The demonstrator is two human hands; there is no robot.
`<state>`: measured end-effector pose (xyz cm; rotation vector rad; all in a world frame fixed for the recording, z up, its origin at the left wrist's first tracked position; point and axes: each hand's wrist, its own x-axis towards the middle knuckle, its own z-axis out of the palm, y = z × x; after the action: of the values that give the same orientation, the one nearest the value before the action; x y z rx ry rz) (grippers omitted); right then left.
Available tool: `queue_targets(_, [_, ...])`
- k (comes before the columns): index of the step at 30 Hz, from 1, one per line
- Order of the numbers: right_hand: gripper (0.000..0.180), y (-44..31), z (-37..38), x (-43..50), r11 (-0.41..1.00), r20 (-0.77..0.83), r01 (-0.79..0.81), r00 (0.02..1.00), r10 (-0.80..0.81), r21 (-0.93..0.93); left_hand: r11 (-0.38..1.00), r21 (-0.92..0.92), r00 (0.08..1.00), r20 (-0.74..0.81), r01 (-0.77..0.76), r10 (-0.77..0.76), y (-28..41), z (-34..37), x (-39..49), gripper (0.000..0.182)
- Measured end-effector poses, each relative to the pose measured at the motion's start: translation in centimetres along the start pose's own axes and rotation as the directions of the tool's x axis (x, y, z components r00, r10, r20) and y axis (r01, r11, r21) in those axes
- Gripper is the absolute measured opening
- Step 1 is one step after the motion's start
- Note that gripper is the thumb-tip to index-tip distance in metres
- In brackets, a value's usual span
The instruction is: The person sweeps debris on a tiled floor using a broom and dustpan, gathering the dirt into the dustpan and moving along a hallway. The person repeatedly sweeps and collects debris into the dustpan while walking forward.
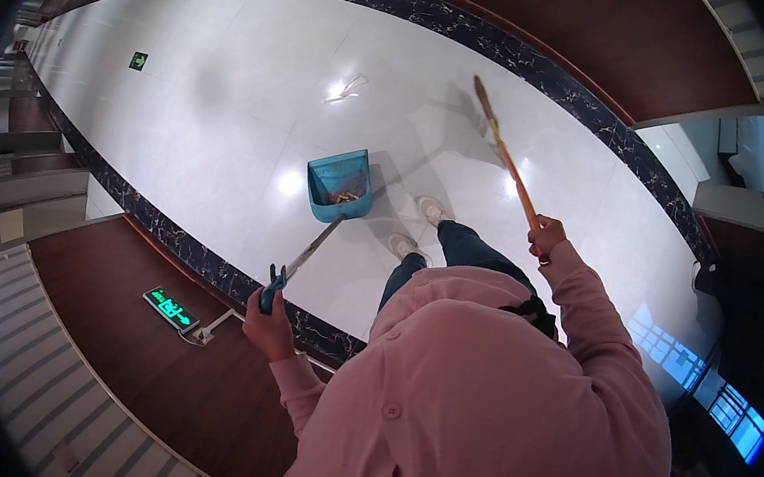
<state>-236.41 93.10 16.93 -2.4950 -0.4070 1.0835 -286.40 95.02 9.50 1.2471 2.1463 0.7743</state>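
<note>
My left hand (270, 324) grips the teal top of a long-handled dustpan's handle (311, 252). The dustpan's teal scoop (339, 183) is in front of my feet, with brown debris (344, 197) inside it. In my right hand (547, 237) is the orange handle of a broom (515, 175). The broom's narrow brown head (483, 100) points away from me, and I cannot tell whether it touches the floor. A thin pale scrap (346, 91) lies on the tiles beyond the scoop, apart from both tools.
Glossy white floor tiles (239, 149) run down a corridor. Dark marbled borders (438, 16) and brown wall panels (581, 30) line both sides. A green arrow marker (138, 61) is on the floor. A lit exit sign (170, 309) is on the left wall. At the right is a doorway (680, 153).
</note>
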Motion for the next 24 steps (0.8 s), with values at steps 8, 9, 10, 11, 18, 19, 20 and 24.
queue_targets(8, [0.021,-2.5,-4.3,8.9,0.983,-0.142,-0.183,0.974,0.179,-0.013,1.0,0.001,0.997,-0.068,-0.029,0.029,3.9,-2.9,-1.6,0.027])
queue_targets(9, [0.025,-3.1,-3.7,10.0,0.975,-0.154,-0.219,0.965,0.213,-0.02,0.999,0.028,0.997,-0.074,-0.025,0.027,4.4,-3.4,-2.0,0.027])
queue_targets(10, [0.017,-3.4,-2.8,10.8,0.983,-0.135,-0.182,0.974,0.184,0.03,0.998,0.043,0.996,-0.077,-0.037,0.04,4.9,-4.0,-2.4,0.027])
queue_targets(11, [0.019,-3.7,-1.6,11.3,0.988,-0.097,-0.153,0.983,0.156,0.037,0.997,0.056,0.995,-0.082,-0.048,0.053,5.3,-4.5,-2.7,0.026])
queue_targets(18, [0.019,-5.9,13.0,11.0,0.802,0.257,0.158,0.966,-0.006,-0.576,0.992,0.064,0.986,-0.135,0.109,-0.099,9.0,-6.8,-7.2,0.024])
queue_targets(19, [0.019,-6.6,15.2,11.4,0.649,0.41,0.375,0.906,-0.106,-0.661,0.994,0.066,0.987,-0.144,0.083,-0.073,9.6,-6.9,-7.7,0.023])
queue_targets(20, [0.02,-7.2,17.1,11.7,0.454,0.564,0.572,0.808,-0.168,-0.684,0.991,0.046,0.984,-0.134,0.122,-0.115,10.2,-7.1,-8.1,0.023])
queue_targets(24, [0.016,-9.7,17.9,13.5,0.64,0.619,0.644,0.718,-0.318,-0.419,0.976,0.13,0.976,-0.15,0.176,-0.156,12.8,-6.2,-10.1,0.022])
